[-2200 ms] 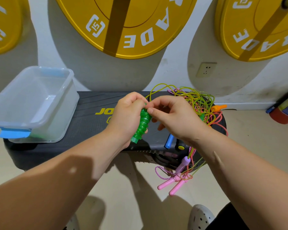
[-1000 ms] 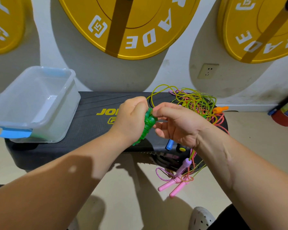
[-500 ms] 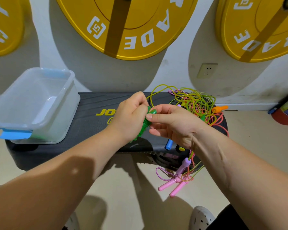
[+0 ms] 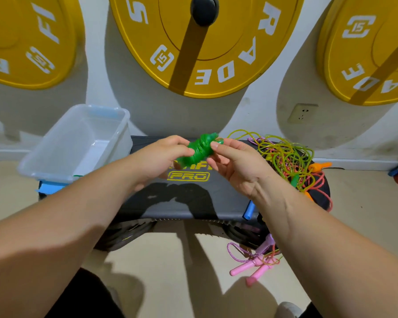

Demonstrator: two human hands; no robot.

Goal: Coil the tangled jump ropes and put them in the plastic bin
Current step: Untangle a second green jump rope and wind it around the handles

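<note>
Clear plastic bin (image 4: 122, 125) sits left on your black tabletop (image 4: 228, 193), yellow plates (image 4: 216, 42) on the wall behind. Fingers of your left hand (image 4: 161, 157) and right hand (image 4: 237, 166) pinch the tightly wound green jump rope (image 4: 199, 150) above the middle; tangled ropes (image 4: 285, 157) lie right.

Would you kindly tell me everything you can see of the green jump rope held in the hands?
The green jump rope is a glossy, translucent plastic cord wound tightly into a short, thick bundle, apparently round its handles. It lies tilted, upper end toward the wall and right. It is held in the air above the black bench, right of the plastic bin. The left hand grips its lower end; the right hand holds its upper end with its fingertips.
</note>
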